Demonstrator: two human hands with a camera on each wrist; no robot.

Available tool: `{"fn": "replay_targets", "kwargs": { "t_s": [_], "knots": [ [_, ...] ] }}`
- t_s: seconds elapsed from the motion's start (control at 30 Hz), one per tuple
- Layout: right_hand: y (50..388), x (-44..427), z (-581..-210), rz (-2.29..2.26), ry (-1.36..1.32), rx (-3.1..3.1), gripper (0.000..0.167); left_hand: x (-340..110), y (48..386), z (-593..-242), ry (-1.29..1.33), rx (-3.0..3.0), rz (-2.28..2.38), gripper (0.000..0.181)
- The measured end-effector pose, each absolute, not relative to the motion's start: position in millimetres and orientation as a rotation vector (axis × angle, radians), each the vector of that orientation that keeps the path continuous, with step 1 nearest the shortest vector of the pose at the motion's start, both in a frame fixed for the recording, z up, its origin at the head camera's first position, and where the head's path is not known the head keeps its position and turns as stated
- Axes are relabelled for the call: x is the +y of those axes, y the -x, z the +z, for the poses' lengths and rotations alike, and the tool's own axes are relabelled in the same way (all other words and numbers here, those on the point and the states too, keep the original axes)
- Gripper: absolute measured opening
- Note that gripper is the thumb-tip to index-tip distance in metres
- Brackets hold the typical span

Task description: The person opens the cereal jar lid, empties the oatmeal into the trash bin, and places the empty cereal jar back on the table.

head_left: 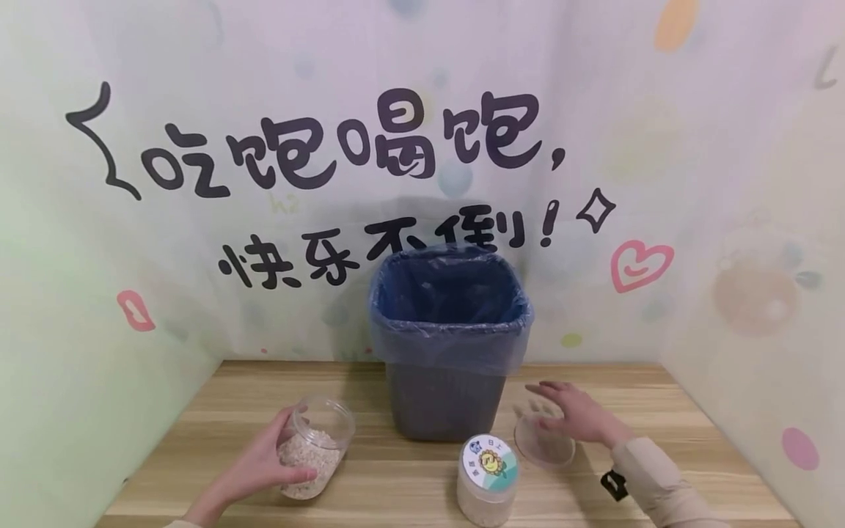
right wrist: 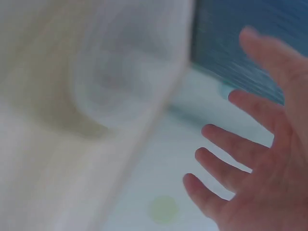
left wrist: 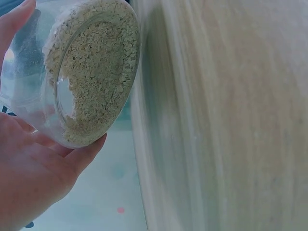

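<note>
My left hand (head_left: 269, 458) grips a clear plastic jar (head_left: 317, 458) with its top uncovered, tilted a little. Pale oat-like flakes (left wrist: 98, 77) fill part of it and show through its base in the left wrist view. My right hand (head_left: 581, 416) has its fingers spread and holds nothing. Just below it a clear round lid (head_left: 544, 451) lies on the table; the right wrist view shows a blurred translucent round shape (right wrist: 130, 62) beside the fingers. Between the hands stands a second jar (head_left: 487, 502) with a sunflower label on top.
A dark bin (head_left: 445, 403) lined with a blue bag stands at the back middle of the wooden table (head_left: 264, 396). Behind it hangs a printed wall cloth (head_left: 297, 73) with black lettering. A small black object (head_left: 614, 485) is by the right sleeve.
</note>
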State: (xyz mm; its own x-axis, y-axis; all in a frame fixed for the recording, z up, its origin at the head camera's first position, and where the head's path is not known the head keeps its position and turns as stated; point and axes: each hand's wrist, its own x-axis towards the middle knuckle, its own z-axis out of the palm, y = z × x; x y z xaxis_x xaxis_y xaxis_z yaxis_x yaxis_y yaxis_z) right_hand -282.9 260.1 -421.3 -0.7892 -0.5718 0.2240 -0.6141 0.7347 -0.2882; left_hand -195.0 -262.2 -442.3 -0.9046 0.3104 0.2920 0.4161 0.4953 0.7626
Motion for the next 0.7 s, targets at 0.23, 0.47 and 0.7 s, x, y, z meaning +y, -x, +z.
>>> {"fn": "replay_targets", "kwargs": {
  "t_s": [0.23, 0.47, 0.7],
  "knots": [
    [309.6, 256.1, -353.4, 0.646, -0.93, -2.654, 0.038, -260.5, 197.0, -446.7, 0.684, -2.612, -1.359, 0.094],
    [333.9, 246.1, -283.1, 0.686, -0.857, -2.559, 0.027, -257.9, 192.5, -443.2, 0.673, -2.651, -1.278, 0.098],
    [335.6, 231.9, -241.0, 0.696, -0.84, -2.55, 0.026, -260.5, 189.4, -443.2, 0.715, -2.615, -1.188, 0.096]
  ]
}}
